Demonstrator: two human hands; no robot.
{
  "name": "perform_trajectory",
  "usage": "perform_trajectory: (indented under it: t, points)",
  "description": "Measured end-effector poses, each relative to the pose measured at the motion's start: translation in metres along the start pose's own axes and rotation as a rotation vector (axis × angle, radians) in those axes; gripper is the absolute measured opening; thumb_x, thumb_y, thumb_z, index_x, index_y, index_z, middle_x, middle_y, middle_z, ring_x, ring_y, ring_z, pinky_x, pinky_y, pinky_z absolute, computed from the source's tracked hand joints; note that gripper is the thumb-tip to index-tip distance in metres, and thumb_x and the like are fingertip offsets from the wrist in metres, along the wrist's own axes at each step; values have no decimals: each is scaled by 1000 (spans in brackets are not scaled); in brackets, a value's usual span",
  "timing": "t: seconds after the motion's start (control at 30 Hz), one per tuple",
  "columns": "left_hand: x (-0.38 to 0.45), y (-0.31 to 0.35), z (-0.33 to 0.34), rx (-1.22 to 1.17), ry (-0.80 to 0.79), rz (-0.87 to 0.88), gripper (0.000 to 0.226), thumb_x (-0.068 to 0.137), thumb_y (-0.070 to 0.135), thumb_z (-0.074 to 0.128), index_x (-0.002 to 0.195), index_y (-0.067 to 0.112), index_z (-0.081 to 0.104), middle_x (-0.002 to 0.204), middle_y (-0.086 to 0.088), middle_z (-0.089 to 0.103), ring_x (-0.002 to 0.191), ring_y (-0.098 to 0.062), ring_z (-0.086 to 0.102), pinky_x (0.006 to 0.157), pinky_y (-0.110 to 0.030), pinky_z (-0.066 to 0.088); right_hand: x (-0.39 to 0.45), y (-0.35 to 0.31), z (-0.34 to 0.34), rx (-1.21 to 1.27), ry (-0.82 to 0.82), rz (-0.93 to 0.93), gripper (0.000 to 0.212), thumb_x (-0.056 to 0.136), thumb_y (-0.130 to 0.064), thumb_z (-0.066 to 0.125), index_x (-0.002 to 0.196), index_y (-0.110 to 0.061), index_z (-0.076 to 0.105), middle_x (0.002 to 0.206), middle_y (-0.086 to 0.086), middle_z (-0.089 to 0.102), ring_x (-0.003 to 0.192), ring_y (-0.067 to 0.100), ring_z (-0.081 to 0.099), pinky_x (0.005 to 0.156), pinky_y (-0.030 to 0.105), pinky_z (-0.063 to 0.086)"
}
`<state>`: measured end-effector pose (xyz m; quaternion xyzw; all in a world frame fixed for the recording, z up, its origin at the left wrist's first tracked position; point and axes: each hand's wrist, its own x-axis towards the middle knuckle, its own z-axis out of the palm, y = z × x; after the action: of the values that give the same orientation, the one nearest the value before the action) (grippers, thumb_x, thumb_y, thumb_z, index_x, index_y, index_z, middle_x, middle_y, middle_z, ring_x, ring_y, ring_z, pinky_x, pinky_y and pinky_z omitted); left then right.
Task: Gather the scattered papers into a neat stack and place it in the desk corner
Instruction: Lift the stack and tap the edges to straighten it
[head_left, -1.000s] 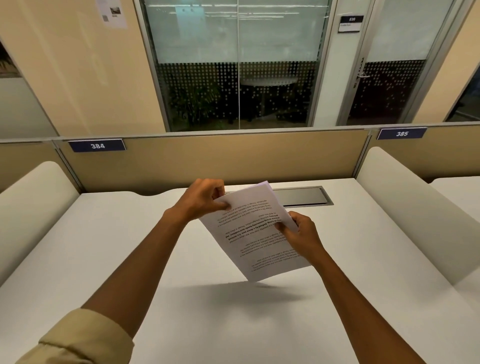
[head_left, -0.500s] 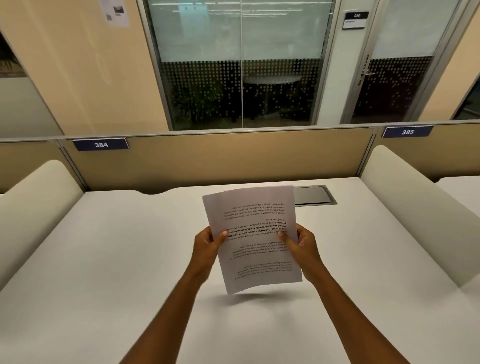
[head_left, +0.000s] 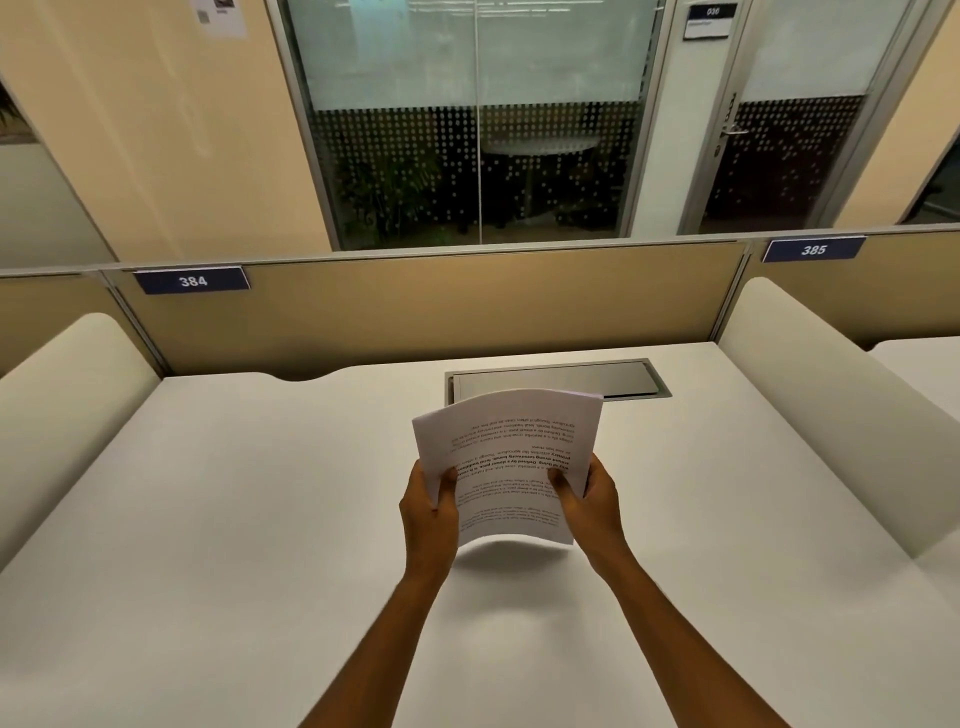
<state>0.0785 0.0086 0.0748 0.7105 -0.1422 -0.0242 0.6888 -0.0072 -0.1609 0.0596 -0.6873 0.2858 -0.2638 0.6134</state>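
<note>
A stack of white printed papers (head_left: 506, 452) hangs above the middle of the white desk (head_left: 234, 519), its text upside down to me and its top edge bowed upward. My left hand (head_left: 428, 512) grips the stack's left edge, thumb on top. On the right edge sits my right hand (head_left: 589, 501), thumb also pressed on the top sheet. The stack's lower edge floats a little above the desk and casts a shadow there. No other loose sheets show on the desk.
A grey metal cable hatch (head_left: 556, 382) lies flush in the desk just behind the papers. Rounded cream side dividers (head_left: 67, 410) (head_left: 821, 410) flank the desk. A tan back panel (head_left: 441, 306) with tags 384 and 385 closes the far edge.
My left hand dropped from the stack's top corner to its left edge. The papers turned from a diagonal tilt to square in front of me and now bow upward.
</note>
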Motion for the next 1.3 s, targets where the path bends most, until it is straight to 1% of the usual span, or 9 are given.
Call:
perform_trajectory:
  t: [0.2, 0.27, 0.4, 0.53, 0.73, 0.83, 1.07, 1.17, 1.3]
  points:
    - [-12, -27, -6, 21, -103, -124, 33, 96, 5, 54, 127, 18, 54, 115, -5, 65, 109, -24, 63, 86, -42, 60, -12, 18, 2, 32, -27, 52, 33, 95, -22, 60, 122, -34, 45, 112, -7, 60, 101, 12, 60, 68, 17, 54]
    - [-10, -28, -6, 16, -112, -128, 34, 96, 3, 52, 128, 16, 53, 116, -6, 65, 109, -25, 63, 85, -40, 61, -11, 17, 2, 24, -37, 51, 33, 95, -21, 59, 122, -33, 44, 114, -5, 60, 101, 13, 60, 71, 21, 55]
    - [-3, -24, -6, 25, -107, -90, 34, 96, 4, 52, 128, 17, 53, 113, -3, 66, 104, -21, 65, 71, -22, 61, -6, 13, 1, -7, -56, 40, 35, 95, -20, 59, 122, -34, 42, 111, -8, 58, 97, 11, 61, 69, 20, 56]
    - [-1, -24, -8, 2, -109, -79, 35, 96, 5, 53, 129, 16, 53, 111, -3, 66, 101, -21, 66, 71, -20, 60, -4, 10, 0, 10, -50, 23, 36, 95, -19, 60, 122, -35, 42, 108, -15, 57, 95, 8, 61, 68, 17, 56]
    - [-7, -40, -10, 44, -158, -142, 35, 96, 5, 54, 128, 19, 53, 116, -2, 65, 108, -22, 63, 68, -18, 58, -14, 26, 1, -22, -69, 70, 38, 95, -18, 60, 123, -35, 40, 113, -8, 57, 99, 13, 60, 70, 18, 55]
    - [-3, -40, -9, 72, -161, -145, 35, 96, 5, 54, 128, 18, 54, 116, -3, 65, 107, -22, 63, 72, -19, 57, -11, 23, 0, -36, -60, 68, 37, 95, -19, 60, 122, -35, 41, 114, -6, 57, 99, 12, 60, 68, 16, 55]
    - [35, -22, -19, 218, -302, -93, 28, 95, 8, 55, 122, 15, 58, 114, -4, 68, 103, -23, 67, 84, -36, 60, 9, 0, -10, -16, -43, 18, 32, 92, -20, 64, 119, -27, 50, 112, -1, 64, 101, 20, 65, 84, 39, 60]
    - [63, -2, -30, 352, -388, -5, 21, 95, 13, 56, 115, 18, 59, 108, -1, 68, 94, -15, 68, 73, -22, 58, 17, -14, -18, 42, -28, -11, 32, 90, -22, 67, 119, -24, 54, 107, -1, 67, 96, 18, 68, 75, 30, 62]
    - [97, 25, -44, 511, -450, 67, 16, 92, 18, 61, 107, 14, 63, 103, -4, 70, 90, -20, 69, 76, -35, 60, 28, -29, -31, 95, 16, -55, 27, 87, -24, 71, 110, -22, 58, 98, 1, 69, 89, 18, 70, 64, 20, 59]
